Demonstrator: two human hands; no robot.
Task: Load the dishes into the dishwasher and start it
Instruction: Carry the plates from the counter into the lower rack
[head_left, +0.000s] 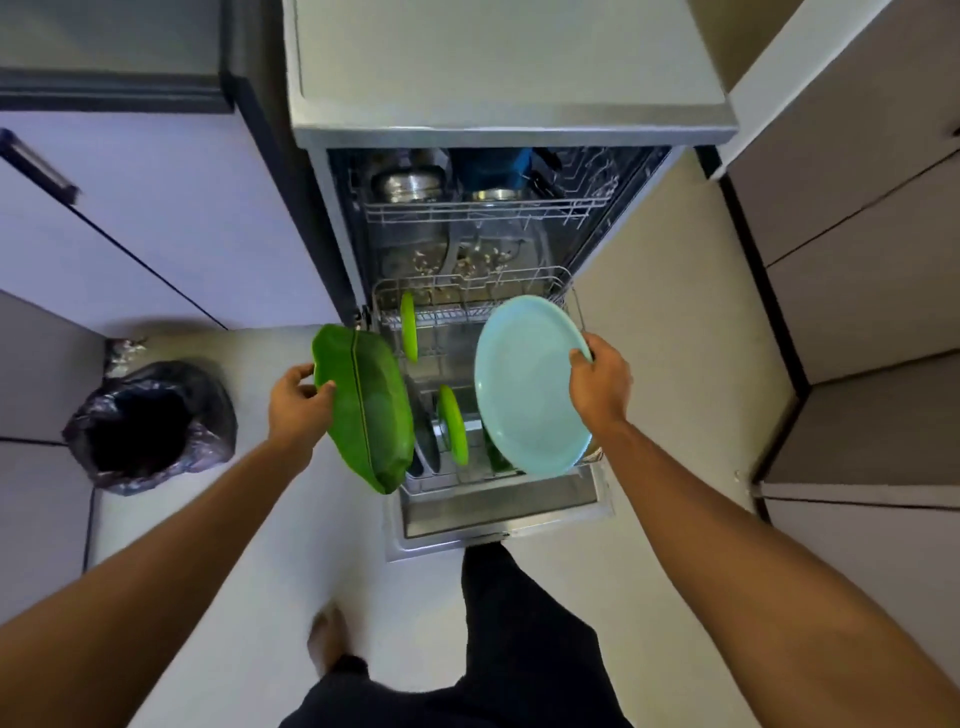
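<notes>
Home kitchen, open dishwasher (511, 130), pale cabinets (156, 208), probably a lined bin (150, 426)

Dim, soft light; fisheye-warped edges

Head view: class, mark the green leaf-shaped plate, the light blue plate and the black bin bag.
green leaf-shaped plate (371, 415): head view, middle of its green face.
light blue plate (524, 384): head view, centre of its face.
black bin bag (145, 431): head view, its dark hollow middle.
</notes>
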